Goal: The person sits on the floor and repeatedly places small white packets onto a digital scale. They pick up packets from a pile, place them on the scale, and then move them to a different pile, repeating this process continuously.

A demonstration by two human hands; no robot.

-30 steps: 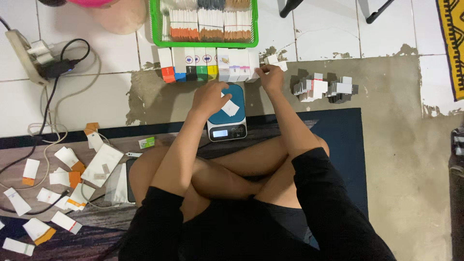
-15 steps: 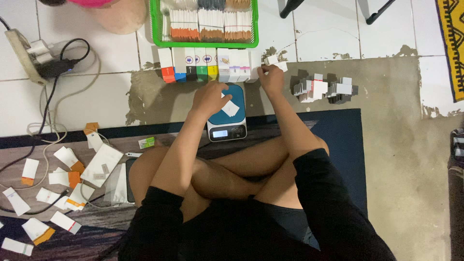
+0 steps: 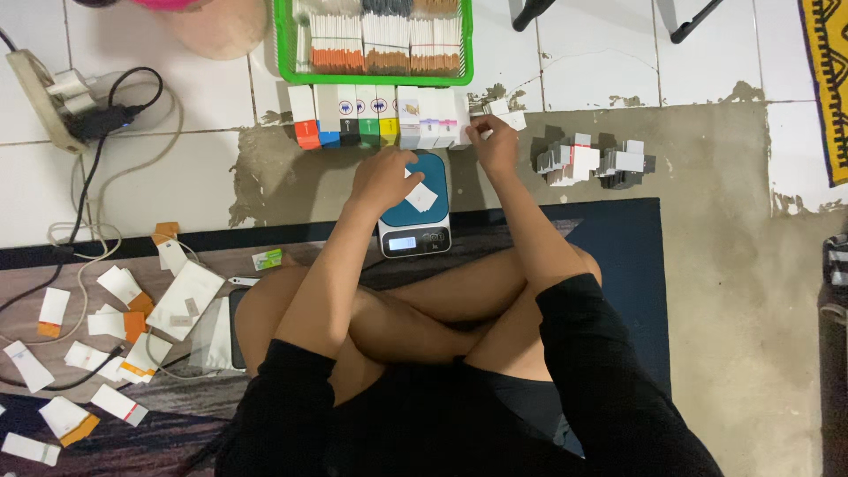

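Note:
I sit cross-legged on the floor behind a small digital kitchen scale [image 3: 414,237] with a blue top. A white paper packet [image 3: 421,197] lies on the scale. My left hand [image 3: 382,177] hovers over the scale's left side, fingers curled, touching or just above the packets there. My right hand [image 3: 495,144] reaches past the scale and pinches a small white packet [image 3: 505,113] at the right end of a row of small upright boxes [image 3: 380,116] with coloured bases.
A green tray [image 3: 284,53] of filed packets stands behind the box row. A pile of small white and grey boxes [image 3: 594,163] lies to the right. Loose packets [image 3: 106,327], cables and a power strip [image 3: 44,97] lie at left. A dark mat [image 3: 627,256] lies under me.

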